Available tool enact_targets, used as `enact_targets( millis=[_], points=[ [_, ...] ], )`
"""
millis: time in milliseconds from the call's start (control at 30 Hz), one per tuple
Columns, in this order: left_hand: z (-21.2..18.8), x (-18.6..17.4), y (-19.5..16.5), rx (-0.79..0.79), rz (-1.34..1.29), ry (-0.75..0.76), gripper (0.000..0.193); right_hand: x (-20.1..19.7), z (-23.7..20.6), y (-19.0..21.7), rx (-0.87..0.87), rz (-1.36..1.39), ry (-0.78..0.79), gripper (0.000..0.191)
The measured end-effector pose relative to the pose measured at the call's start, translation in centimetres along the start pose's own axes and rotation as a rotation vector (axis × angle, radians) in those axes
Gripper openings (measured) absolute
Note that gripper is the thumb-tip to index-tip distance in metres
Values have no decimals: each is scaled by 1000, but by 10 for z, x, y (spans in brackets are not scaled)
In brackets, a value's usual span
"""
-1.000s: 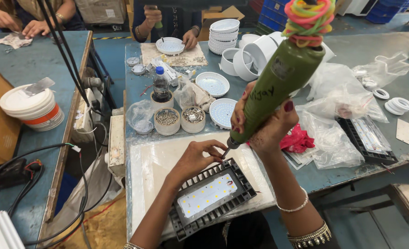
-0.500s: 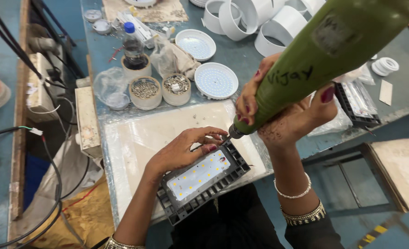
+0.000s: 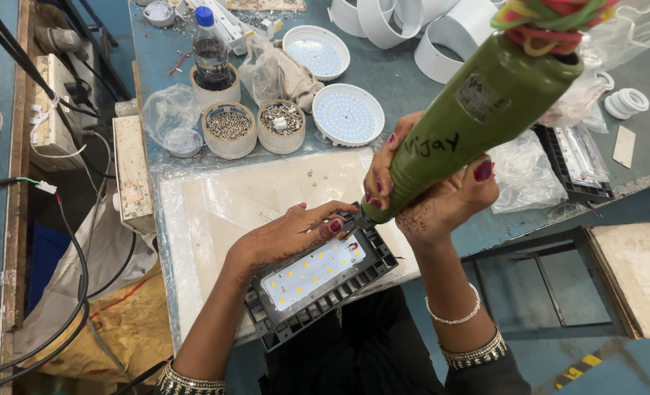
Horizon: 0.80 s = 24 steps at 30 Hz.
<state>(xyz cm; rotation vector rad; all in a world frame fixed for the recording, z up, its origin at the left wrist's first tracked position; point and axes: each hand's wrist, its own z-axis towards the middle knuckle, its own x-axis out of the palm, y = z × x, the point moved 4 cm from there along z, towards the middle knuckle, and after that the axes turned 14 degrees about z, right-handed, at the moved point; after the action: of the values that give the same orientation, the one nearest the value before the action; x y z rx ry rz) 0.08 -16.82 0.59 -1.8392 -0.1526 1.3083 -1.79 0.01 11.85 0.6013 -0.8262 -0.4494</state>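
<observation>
The right hand (image 3: 442, 197) grips the green cylindrical electric screwdriver (image 3: 479, 121), long axis tilted, tip pointing down-left onto the black rectangular finned LED lamp housing (image 3: 318, 281). The left hand (image 3: 288, 234) rests open on the housing, fingertips (image 3: 334, 227) beside the tip.

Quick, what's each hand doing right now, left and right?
Left hand: fingers resting on the top corner of the dark LED light fixture, steadying it, not gripping.
Right hand: closed around the green electric screwdriver, tip at the fixture's corner.

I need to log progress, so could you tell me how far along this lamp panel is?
Done: the LED board sits inside the black lamp housing. In hand: the right hand presses the green screwdriver onto its upper corner; the left hand steadies it. Left: other corners, unclear.
</observation>
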Motion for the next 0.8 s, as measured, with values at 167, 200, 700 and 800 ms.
enact_targets(
  millis=[167, 200, 700, 800],
  points=[
    [2, -4, -1, 78, -34, -44, 86, 3, 0, 1, -50, -68, -19, 85],
    [3, -4, 0, 71, -31, -43, 85, 4, 0, 2, -57, -71, -15, 85],
    [6, -9, 21, 119, -232, -126, 67, 6, -2, -1, -16, -94, -30, 85],
    [6, -15, 40, -99, -182, -243, 63, 5, -4, -2, 0, -116, -20, 86]
  ],
)
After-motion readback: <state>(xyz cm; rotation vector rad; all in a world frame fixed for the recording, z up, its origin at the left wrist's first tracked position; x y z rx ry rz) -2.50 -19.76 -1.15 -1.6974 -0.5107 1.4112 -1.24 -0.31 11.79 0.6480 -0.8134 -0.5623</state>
